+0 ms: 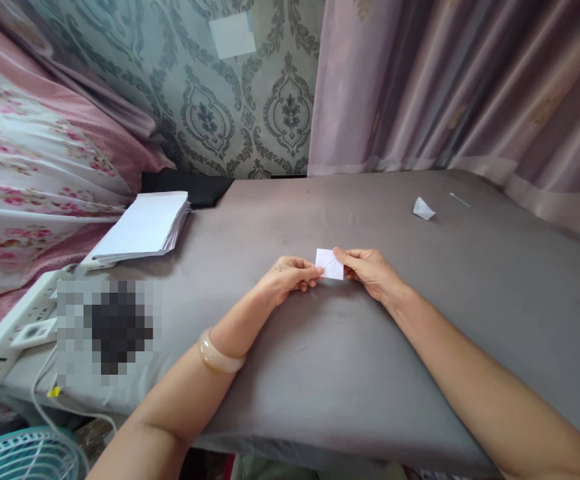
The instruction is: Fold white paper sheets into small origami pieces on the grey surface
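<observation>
Both my hands hold one small folded paper (329,262), white and roughly square, with a diagonal crease or edge across its face. My left hand (295,277) pinches its lower left side, the thumb lying on top. On the right edge, my right hand (367,267) grips it between the thumb above and fingers beneath. The paper is just over the grey cloth surface (290,353); whether it touches the cloth I cannot tell. Farther off to the right rests a folded white paper piece (423,209) with a raised, pointed shape.
A stack of white paper (143,225) lies at the left, by a black cloth (190,188). A white power strip (5,347) with cables runs along the left edge, above a teal fan (25,457). A thin stick (460,199) lies far right. Curtains (450,87) hang behind.
</observation>
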A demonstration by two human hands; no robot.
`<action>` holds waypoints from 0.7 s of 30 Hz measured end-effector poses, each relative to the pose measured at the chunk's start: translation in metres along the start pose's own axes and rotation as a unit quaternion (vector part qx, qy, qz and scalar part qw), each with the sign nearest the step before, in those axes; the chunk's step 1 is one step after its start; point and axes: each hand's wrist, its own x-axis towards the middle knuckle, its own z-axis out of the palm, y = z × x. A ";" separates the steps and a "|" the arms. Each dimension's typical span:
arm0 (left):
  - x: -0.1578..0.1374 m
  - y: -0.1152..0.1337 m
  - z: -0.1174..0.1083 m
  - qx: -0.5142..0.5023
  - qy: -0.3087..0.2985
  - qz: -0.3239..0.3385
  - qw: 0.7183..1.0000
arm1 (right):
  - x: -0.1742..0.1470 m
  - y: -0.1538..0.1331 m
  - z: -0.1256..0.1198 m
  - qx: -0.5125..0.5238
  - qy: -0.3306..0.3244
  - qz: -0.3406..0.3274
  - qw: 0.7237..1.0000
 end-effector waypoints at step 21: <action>-0.002 0.001 -0.004 0.195 0.080 0.094 0.973 | 0.009 0.006 -0.014 -0.159 -0.042 -0.046 0.985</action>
